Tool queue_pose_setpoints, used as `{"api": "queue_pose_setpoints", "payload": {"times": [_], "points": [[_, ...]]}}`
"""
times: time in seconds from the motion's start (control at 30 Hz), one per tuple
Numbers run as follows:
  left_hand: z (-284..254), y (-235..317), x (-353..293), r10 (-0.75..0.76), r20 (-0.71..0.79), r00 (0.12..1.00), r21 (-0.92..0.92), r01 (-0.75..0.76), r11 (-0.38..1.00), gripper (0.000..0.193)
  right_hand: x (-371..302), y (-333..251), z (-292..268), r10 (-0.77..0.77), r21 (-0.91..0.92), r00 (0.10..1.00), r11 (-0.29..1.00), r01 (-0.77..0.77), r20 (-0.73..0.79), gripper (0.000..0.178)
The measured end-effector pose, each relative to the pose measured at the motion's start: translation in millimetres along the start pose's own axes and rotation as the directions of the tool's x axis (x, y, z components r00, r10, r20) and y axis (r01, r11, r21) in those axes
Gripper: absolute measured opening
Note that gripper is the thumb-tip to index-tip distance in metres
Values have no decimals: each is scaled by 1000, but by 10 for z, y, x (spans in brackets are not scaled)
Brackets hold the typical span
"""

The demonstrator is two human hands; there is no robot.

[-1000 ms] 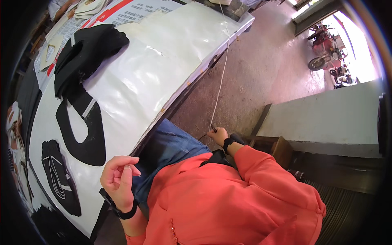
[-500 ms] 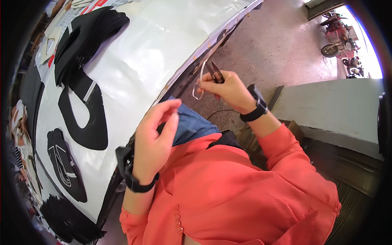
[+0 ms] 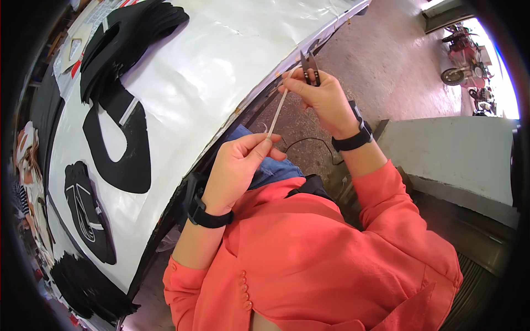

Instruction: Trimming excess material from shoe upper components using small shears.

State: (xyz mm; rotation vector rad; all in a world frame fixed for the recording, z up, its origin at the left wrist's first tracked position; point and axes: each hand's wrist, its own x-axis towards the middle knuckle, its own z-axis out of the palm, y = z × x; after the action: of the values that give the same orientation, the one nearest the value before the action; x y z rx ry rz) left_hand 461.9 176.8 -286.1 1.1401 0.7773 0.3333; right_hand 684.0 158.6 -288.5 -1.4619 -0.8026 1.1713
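A narrow white strip (image 3: 277, 111) is stretched between my hands, just off the table's edge. My left hand (image 3: 229, 174) is closed, pinching the strip's lower end between thumb and finger, with a short tail sticking out. Its upper end sits in the fingertips of my right hand (image 3: 330, 107). That same hand also holds dark thread snips (image 3: 310, 69), their blades pointing up and away from me. Part of the snips is hidden by the fingers.
On the white-covered table (image 3: 204, 71) at left lie a stack of black curved pieces (image 3: 127, 41), a black U-shaped piece (image 3: 132, 168), a black bundle (image 3: 88, 215) tied with white strip, and black fringed material (image 3: 85, 289). Motorcycles (image 3: 466, 58) stand far right, beyond a pale low wall (image 3: 447, 154).
My left hand has moved up and right and taken hold of the strip's hanging end. My right hand has risen slightly to the right. The looped strip is now drawn straight.
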Motion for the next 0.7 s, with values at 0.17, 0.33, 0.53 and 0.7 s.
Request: {"api": "queue_pose_setpoints", "payload": {"times": [0.17, 0.33, 0.53, 0.7], "points": [[-43, -68, 29, -17, 56, 998, -130, 24, 991, 27, 112, 39, -53, -11, 50, 995, 999, 17, -101, 18], [-40, -71, 13, -43, 92, 995, -250, 65, 966, 25, 240, 100, -215, -5, 67, 982, 998, 18, -188, 16], [-55, -54, -20, -115, 117, 986, -334, 149, 931, 26, 501, 260, -621, 1, 129, 930, 990, 50, -369, 17], [-61, -131, 37, 1, 128, 992, -577, 74, 814, 26, 516, 503, -743, 50, -190, 926, 973, -129, -374, 33]]}}
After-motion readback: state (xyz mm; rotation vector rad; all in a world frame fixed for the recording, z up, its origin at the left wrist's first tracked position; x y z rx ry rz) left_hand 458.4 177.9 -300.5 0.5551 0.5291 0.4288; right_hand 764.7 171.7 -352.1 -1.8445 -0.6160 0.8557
